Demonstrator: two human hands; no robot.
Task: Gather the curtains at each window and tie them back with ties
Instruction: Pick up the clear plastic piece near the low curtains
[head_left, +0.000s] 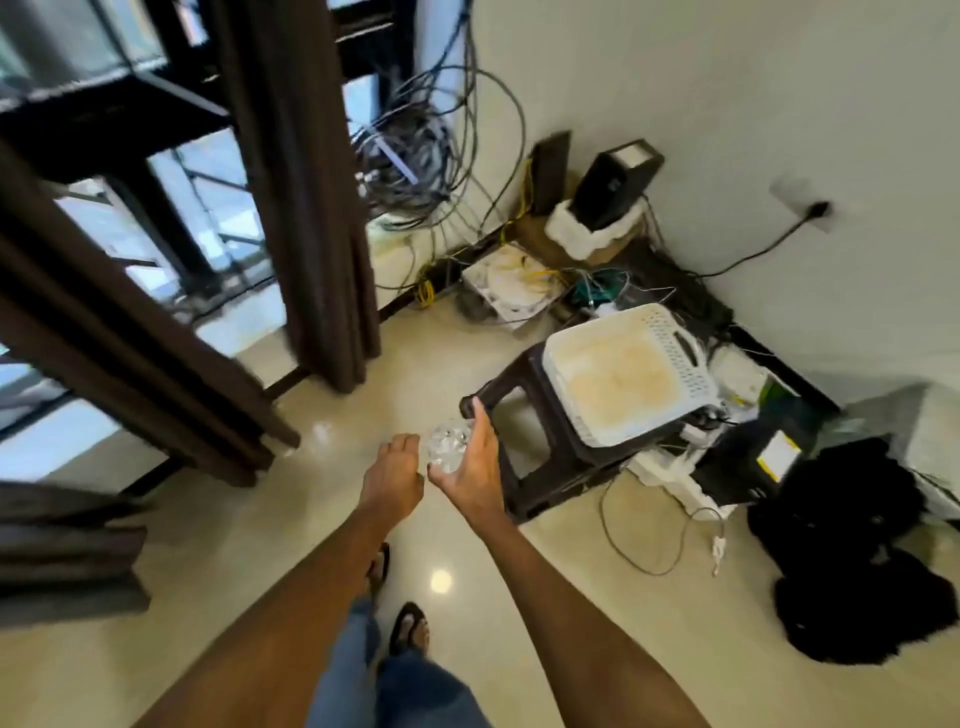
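The head view showed the left hand (392, 480) loosely curled and the right hand (470, 465) open, a clear crumpled tie (448, 448) resting in its palm between them. Beyond, a brown curtain (306, 208) hung gathered at the window, its hem touching the floor (260, 519).

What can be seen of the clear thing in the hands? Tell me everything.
The clear thing is small, crinkled and shiny, like transparent plastic or film bunched into a wad. It rests against the open palm of the right hand, with the left hand closing in beside it. It is held above the floor, near the dark stool. Blur hides finer detail.
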